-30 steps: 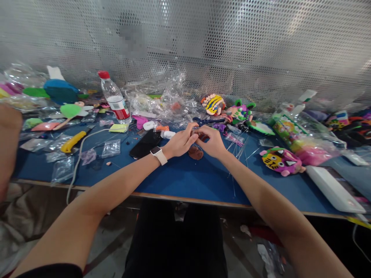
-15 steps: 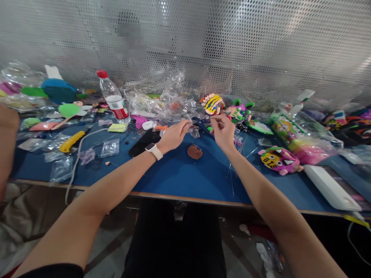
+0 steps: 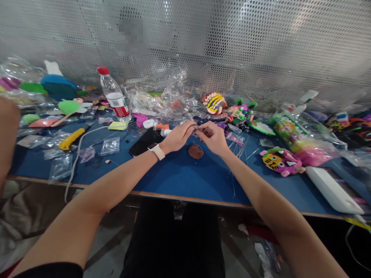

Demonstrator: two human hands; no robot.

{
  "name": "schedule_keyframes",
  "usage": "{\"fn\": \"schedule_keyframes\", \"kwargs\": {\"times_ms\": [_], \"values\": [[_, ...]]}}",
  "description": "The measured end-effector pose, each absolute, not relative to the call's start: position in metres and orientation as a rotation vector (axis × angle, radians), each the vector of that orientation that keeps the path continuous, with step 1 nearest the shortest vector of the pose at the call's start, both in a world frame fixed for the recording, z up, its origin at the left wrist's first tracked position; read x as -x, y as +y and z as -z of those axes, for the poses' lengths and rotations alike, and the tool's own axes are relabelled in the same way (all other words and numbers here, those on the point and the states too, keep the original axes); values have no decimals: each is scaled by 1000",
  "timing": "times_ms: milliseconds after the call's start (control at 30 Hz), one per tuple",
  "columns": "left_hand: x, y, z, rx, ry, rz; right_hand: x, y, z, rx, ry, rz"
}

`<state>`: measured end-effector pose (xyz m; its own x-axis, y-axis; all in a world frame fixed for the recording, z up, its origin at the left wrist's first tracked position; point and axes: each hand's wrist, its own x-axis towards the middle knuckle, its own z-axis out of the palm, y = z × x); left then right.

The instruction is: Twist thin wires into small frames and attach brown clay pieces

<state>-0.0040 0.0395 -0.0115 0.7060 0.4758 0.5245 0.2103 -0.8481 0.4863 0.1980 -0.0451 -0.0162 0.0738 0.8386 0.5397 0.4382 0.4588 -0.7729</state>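
My left hand [image 3: 180,136] and my right hand [image 3: 213,138] meet above the middle of the blue table. Both are closed, pinching what looks like a small clear plastic bag [image 3: 196,130] between the fingertips; its contents are mostly hidden. Just below them a flat, round brown piece of clay [image 3: 196,151] lies on the table. Behind my fingers are dark scissors [image 3: 199,119], partly covered. A black phone [image 3: 146,142] rests left of my left hand, with a small white tube [image 3: 165,132] by its wrist side. Thin wires [image 3: 232,170] lie beside my right forearm.
A water bottle [image 3: 114,96] with a red cap stands back left. A yellow utility knife [image 3: 71,139] lies left. Colourful clay figures [image 3: 281,161] and a white power bank [image 3: 333,189] are right. Crumpled plastic [image 3: 171,96] lines the mesh wall. Another person's arm [image 3: 8,135] shows far left.
My right hand has moved left and slightly down, away from the scissors, to join my left hand. Its fingers now pinch the small clear bag too. The brown clay stays in place.
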Motion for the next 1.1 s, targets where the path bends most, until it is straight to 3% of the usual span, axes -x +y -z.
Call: {"fn": "schedule_keyframes", "kwargs": {"times_ms": [433,667,1100], "values": [[-1,33,14,-2586,507,-829,-197,-46,15,1183,-1677,-188],[4,42,8,-2639,728,-931,-245,-27,10,1202,-1084,-170],[7,47,19,-2811,920,-840,-215,-33,22,1170,-1405,-700]]}}
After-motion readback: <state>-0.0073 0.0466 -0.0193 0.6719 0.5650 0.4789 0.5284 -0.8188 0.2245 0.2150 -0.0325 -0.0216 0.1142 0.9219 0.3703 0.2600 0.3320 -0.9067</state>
